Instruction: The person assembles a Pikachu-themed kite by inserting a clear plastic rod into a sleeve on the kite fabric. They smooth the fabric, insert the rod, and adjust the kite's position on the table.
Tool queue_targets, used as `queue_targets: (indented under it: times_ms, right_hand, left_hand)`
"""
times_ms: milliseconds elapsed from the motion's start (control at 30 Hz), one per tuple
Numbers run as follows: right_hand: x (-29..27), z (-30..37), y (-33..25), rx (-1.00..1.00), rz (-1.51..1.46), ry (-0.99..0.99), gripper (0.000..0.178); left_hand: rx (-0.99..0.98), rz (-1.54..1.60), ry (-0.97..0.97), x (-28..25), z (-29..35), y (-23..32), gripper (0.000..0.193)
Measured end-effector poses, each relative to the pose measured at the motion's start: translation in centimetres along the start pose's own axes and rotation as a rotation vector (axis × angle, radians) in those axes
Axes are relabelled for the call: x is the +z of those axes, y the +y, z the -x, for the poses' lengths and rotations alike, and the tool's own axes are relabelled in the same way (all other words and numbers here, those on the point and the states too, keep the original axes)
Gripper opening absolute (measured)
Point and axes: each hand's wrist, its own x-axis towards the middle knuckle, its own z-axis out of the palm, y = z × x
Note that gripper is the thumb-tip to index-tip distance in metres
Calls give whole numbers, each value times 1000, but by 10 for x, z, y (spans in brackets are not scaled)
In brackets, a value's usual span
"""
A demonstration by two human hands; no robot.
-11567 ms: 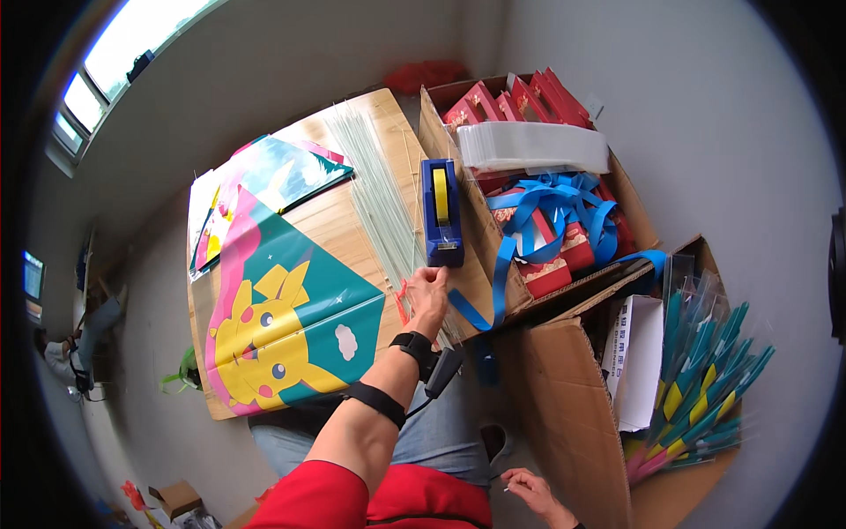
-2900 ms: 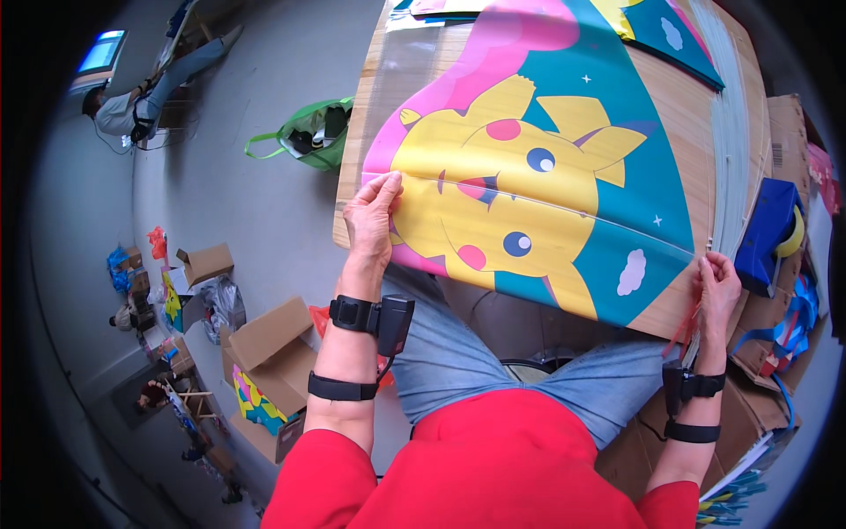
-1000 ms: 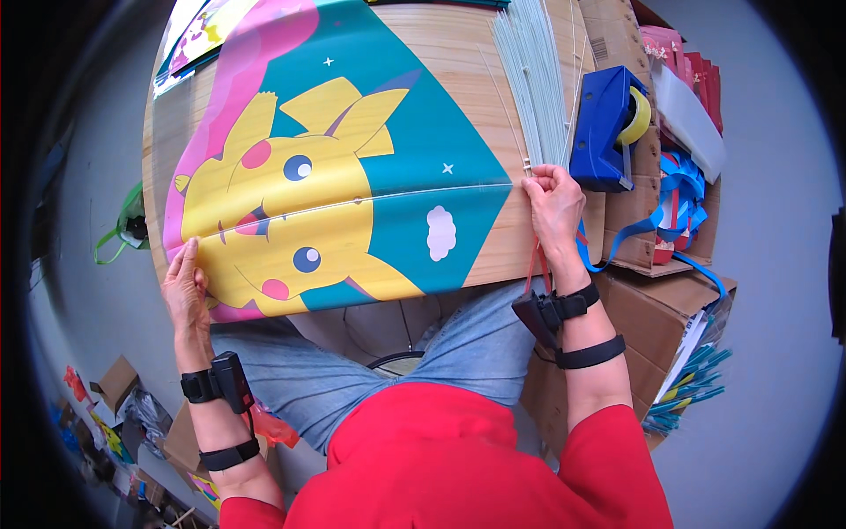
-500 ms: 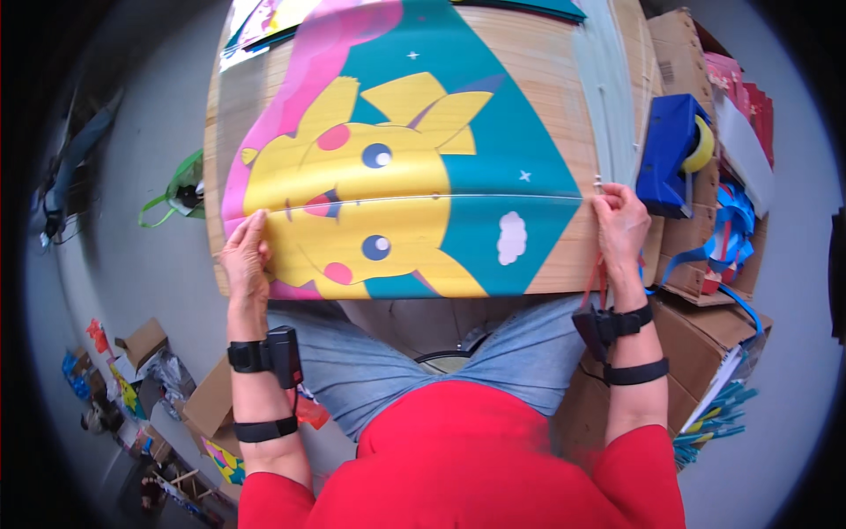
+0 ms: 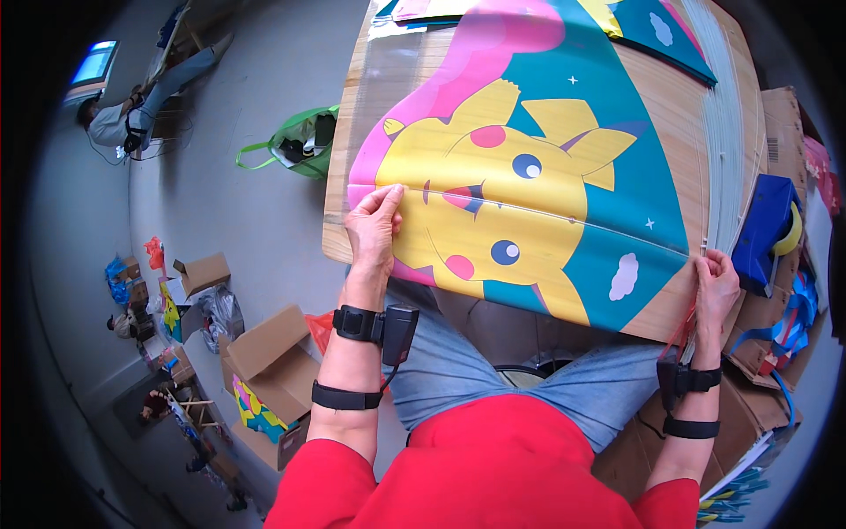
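Note:
A printed kite sheet (image 5: pixel 634 176) in teal, pink and yellow, with a cartoon character on it, lies over the wooden table. Across its middle runs a thin white rod (image 5: pixel 617 233). My left hand (image 5: pixel 373 227) pinches the rod and sheet at the pink left edge, thumb against fingers. At the sheet's right-hand point, my right hand (image 5: pixel 716 282) closes its fingertips around the rod's other end. What lies inside the right fingers is mostly hidden. Dark devices are strapped to both forearms.
A bundle of white rods (image 5: pixel 724 132) lies along the table's right side beside a blue tape dispenser (image 5: pixel 765 234). More folded sheets (image 5: pixel 661 44) rest at the far edge. Left stand a green bag (image 5: pixel 304 141) and open cartons (image 5: pixel 273 361). Another person (image 5: pixel 115 123) is far left.
The view has swung left, so table and hands appear farther right and tilted. Both hands keep their pinch on the rod across the sheet.

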Motion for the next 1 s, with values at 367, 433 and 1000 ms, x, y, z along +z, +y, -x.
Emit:
queue_targets:
  times_ms: [367, 433, 1000]
  right_hand:
    - [-1, -2, 3, 3, -21, -30, 24]
    - [-1, -3, 6, -1, -22, -33, 24]
    - [-8, -3, 1, 6, -24, -45, 23]
  left_hand:
    - [-9, 26, 33, 1, 3, 1, 15]
    - [-10, 57, 30, 1, 6, 6, 17]
    - [63, 431, -280, -1, 16, 14, 15]
